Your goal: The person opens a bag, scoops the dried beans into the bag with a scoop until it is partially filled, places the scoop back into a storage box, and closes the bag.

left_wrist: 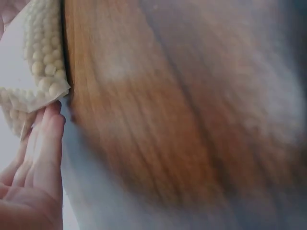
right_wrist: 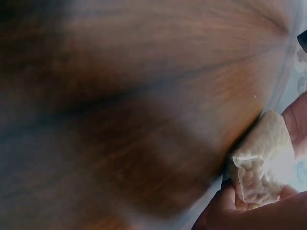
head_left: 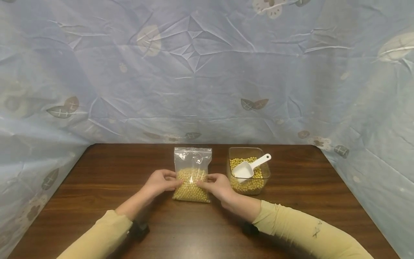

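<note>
A clear zip-top bag (head_left: 192, 185), partly filled with round yellow soybeans, stands on the table between the two hands. Its top strip is flat and holds no beans. The left hand (head_left: 160, 181) holds the bag's left side, thumb toward the front and fingers reaching behind. On the opposite side the right hand (head_left: 220, 187) pinches the bag with its thumb on the front. Close up in the left wrist view, the fingers (left_wrist: 45, 139) lie against the bag's edge. The right wrist view shows the bag's lower corner (right_wrist: 254, 179) beside the right hand.
Right of the bag is a clear square container (head_left: 249, 190) of soybeans. A white scoop (head_left: 245, 169) lies in it, handle over the right rim. The dark wooden table (head_left: 113, 169) meets a hanging light-blue printed cloth (head_left: 194, 90) at the back and sides.
</note>
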{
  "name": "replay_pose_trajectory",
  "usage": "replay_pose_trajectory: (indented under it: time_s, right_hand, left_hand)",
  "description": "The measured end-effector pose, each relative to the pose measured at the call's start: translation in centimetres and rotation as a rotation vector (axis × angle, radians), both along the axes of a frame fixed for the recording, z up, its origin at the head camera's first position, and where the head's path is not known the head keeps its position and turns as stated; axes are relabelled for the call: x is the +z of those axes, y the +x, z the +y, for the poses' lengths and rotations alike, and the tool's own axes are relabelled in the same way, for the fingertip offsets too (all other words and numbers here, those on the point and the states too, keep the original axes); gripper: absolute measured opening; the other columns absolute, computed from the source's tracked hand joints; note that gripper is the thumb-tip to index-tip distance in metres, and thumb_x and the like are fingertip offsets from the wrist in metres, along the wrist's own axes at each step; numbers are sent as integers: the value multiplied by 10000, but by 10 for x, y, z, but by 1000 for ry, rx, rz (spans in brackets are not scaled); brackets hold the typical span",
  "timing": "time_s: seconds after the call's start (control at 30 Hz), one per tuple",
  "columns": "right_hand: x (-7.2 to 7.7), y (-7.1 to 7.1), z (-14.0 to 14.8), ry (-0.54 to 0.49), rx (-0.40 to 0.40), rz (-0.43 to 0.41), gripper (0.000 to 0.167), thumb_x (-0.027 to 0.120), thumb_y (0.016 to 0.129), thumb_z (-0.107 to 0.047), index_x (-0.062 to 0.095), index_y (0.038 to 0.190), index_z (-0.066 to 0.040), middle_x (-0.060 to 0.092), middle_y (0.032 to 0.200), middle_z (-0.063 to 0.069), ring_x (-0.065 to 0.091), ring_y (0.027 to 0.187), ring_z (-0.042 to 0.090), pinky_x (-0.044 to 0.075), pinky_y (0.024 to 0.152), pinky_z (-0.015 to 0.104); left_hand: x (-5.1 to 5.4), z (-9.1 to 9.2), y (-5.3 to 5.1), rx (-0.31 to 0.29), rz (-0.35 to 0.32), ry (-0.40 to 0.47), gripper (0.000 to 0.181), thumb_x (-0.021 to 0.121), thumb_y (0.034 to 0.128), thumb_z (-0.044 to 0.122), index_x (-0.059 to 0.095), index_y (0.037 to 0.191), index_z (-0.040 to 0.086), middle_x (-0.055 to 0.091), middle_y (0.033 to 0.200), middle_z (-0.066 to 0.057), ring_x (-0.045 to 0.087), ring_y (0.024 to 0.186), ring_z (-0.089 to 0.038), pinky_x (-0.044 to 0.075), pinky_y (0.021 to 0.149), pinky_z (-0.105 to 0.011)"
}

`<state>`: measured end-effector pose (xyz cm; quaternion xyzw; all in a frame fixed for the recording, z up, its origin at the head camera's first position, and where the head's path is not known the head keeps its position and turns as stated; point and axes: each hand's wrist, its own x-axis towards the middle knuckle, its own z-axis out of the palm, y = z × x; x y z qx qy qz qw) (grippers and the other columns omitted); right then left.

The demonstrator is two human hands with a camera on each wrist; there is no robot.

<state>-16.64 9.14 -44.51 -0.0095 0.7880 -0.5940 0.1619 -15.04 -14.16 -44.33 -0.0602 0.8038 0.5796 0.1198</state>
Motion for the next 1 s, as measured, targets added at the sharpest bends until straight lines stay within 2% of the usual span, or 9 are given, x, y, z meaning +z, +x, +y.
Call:
replay_pose_trajectory:
  time_s: [0.2, 0.33, 0.53, 0.67, 0.73, 0.83, 0.93, 1.0]
  right_hand:
    - [-3, -3, -2, -61, -52, -22, 581, 793, 909, -108, 583, 1372, 174, 678, 1307, 320, 691, 1176, 331, 605, 990, 377]
    - [-5, -5, -4, -32, -59, -13, 560, 785, 915, -125, 600, 1356, 166, 686, 1297, 318, 688, 1195, 355, 593, 983, 378]
    - [-8, -7, -12, 3, -122, 23, 503, 822, 885, -99, 646, 1274, 167, 739, 1144, 281, 696, 976, 227, 582, 787, 278]
    - [-8, -6, -16, 4, -163, 38, 488, 830, 884, -98, 653, 1256, 163, 745, 1115, 269, 679, 913, 188, 569, 721, 245]
    - [-8, -6, -17, 4, -172, 39, 488, 827, 888, -105, 654, 1257, 163, 740, 1125, 274, 680, 932, 204, 576, 741, 258]
    - [-7, -7, -17, -13, -169, 24, 499, 815, 894, -106, 642, 1271, 171, 728, 1173, 302, 712, 1029, 289, 616, 856, 345]
    - [-6, -7, -14, -36, -143, 1, 532, 800, 901, -103, 612, 1306, 187, 706, 1238, 337, 703, 1165, 395, 595, 1008, 430]
    - [-5, -7, -11, -49, -120, -14, 555, 788, 912, -109, 590, 1335, 191, 686, 1283, 351, 675, 1238, 436, 569, 1062, 468]
  left_hand:
    - [-1, 3, -8, 54, -34, -15, 463, 822, 923, 122, 656, 1240, -171, 770, 1136, -302, 802, 863, -236, 666, 836, -375]
    - [-4, 3, -11, 87, -46, -57, 443, 833, 920, 145, 682, 1195, -168, 759, 1133, -314, 801, 827, -240, 670, 804, -374]
    - [-8, 3, -17, 120, -37, -118, 383, 869, 885, 144, 721, 1083, -149, 776, 1034, -291, 773, 698, -190, 671, 720, -352]
    - [-8, 4, -20, 128, -34, -175, 340, 890, 870, 182, 762, 1009, -101, 800, 952, -223, 758, 669, -162, 670, 691, -347]
    - [-7, 4, -21, 131, -30, -196, 324, 897, 863, 202, 779, 974, -78, 804, 926, -194, 756, 661, -158, 668, 677, -343]
    - [-6, 4, -21, 119, -21, -195, 322, 884, 875, 200, 774, 978, -85, 803, 939, -211, 754, 666, -153, 668, 676, -346]
    - [-3, 3, -18, 108, -29, -154, 362, 862, 892, 185, 744, 1050, -118, 796, 985, -247, 756, 691, -163, 671, 705, -358]
    - [-1, 1, -16, 83, -30, -127, 407, 841, 912, 176, 710, 1124, -146, 786, 1019, -269, 762, 722, -178, 673, 736, -374]
